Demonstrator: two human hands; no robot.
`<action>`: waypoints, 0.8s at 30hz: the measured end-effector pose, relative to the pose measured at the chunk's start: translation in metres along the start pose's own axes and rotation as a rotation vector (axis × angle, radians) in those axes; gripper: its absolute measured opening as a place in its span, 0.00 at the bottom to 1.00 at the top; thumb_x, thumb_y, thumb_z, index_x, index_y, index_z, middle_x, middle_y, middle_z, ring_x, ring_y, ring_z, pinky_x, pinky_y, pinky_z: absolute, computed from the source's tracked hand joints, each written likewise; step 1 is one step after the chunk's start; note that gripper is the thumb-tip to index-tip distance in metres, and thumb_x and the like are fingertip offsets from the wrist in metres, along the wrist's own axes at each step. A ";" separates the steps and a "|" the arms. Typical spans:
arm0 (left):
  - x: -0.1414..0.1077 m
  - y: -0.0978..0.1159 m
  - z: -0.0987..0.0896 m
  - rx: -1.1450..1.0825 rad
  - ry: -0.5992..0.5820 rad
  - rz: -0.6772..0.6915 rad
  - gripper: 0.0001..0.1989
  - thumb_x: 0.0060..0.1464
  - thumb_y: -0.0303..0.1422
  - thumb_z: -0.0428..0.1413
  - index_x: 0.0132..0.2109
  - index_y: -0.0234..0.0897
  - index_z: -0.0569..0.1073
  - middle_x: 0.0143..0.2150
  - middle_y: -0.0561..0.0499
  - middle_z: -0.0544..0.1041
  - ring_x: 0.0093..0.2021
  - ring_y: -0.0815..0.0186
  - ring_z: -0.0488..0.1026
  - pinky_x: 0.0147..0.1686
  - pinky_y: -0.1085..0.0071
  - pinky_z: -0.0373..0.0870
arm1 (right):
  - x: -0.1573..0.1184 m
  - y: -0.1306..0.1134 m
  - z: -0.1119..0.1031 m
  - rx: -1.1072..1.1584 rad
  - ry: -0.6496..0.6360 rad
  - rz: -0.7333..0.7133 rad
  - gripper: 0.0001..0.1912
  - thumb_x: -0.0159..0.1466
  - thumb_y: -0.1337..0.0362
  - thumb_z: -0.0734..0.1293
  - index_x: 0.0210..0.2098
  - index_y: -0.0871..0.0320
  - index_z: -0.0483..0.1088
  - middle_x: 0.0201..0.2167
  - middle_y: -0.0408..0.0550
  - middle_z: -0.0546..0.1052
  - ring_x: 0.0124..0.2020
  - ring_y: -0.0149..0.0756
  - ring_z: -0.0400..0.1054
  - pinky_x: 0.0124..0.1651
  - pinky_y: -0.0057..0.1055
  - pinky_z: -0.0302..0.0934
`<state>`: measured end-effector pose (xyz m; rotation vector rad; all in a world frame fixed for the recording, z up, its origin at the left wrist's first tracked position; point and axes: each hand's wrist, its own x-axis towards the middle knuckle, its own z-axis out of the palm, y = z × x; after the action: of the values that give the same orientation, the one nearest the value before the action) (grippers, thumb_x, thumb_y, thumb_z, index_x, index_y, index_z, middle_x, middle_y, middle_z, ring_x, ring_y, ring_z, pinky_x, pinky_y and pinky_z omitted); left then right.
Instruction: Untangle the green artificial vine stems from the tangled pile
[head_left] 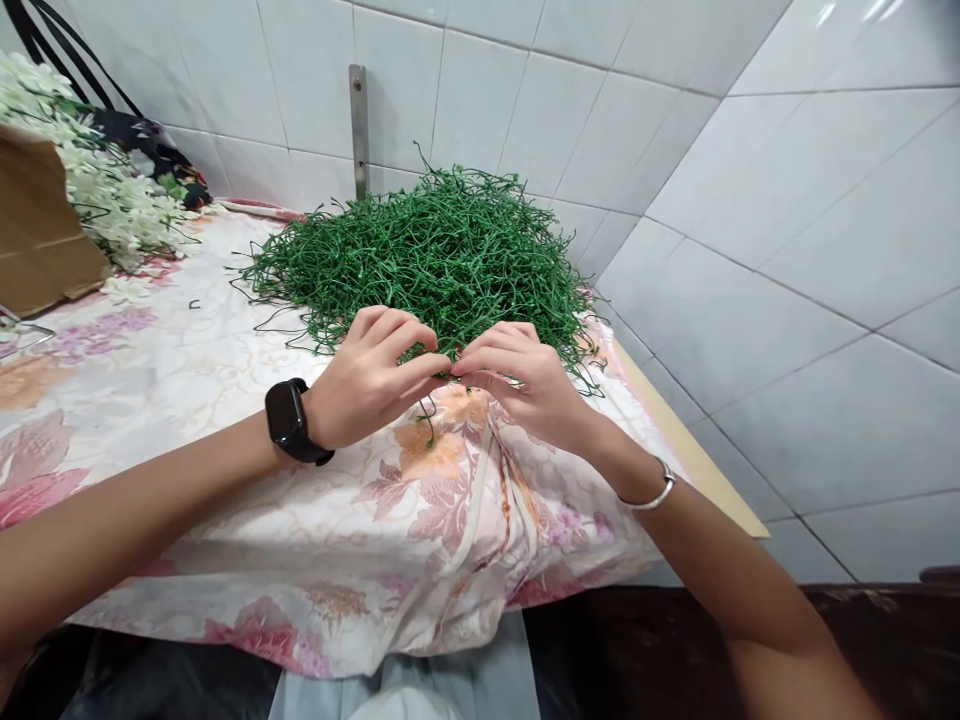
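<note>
1. Two hands: left hand (375, 375), right hand (532, 385).
2. One heap of green stems (450, 250), table's (187, 400) back edge; stems uncountable.
3. One black watch (286, 418), one bracelet (664, 488).
4. One metal strip (359, 130).

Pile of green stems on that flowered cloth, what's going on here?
A person's left hand and right hand meet at the fingers by the near edge of the pile of green stems on the floral cloth. One thin stem hangs below the left hand, seemingly pinched. White flowers lie off to the left.
</note>
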<state>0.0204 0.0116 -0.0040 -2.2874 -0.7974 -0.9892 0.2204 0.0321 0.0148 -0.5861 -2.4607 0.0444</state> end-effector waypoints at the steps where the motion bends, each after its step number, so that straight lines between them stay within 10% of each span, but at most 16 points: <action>1: 0.000 0.001 0.000 0.012 0.003 0.011 0.05 0.51 0.32 0.53 0.38 0.40 0.71 0.37 0.50 0.74 0.39 0.63 0.67 0.41 0.64 0.61 | 0.000 0.000 0.000 -0.048 0.009 -0.025 0.07 0.61 0.69 0.58 0.33 0.56 0.67 0.30 0.43 0.73 0.35 0.31 0.62 0.44 0.37 0.51; 13: 0.000 0.008 0.004 0.055 -0.041 0.053 0.05 0.53 0.30 0.50 0.35 0.34 0.70 0.33 0.49 0.76 0.37 0.63 0.69 0.43 0.62 0.63 | -0.002 -0.010 0.006 -0.339 -0.090 -0.190 0.11 0.63 0.72 0.51 0.33 0.63 0.63 0.34 0.53 0.70 0.42 0.37 0.60 0.44 0.37 0.58; 24: 0.004 0.007 -0.003 0.073 -0.033 0.025 0.04 0.52 0.29 0.50 0.35 0.37 0.69 0.31 0.50 0.75 0.37 0.63 0.70 0.42 0.62 0.63 | -0.008 -0.006 0.015 -0.114 -0.050 -0.015 0.09 0.61 0.74 0.51 0.37 0.63 0.59 0.30 0.49 0.66 0.32 0.30 0.60 0.35 0.29 0.58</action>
<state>0.0263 0.0058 -0.0012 -2.2508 -0.8040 -0.8984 0.2154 0.0251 -0.0005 -0.6223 -2.5286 -0.0891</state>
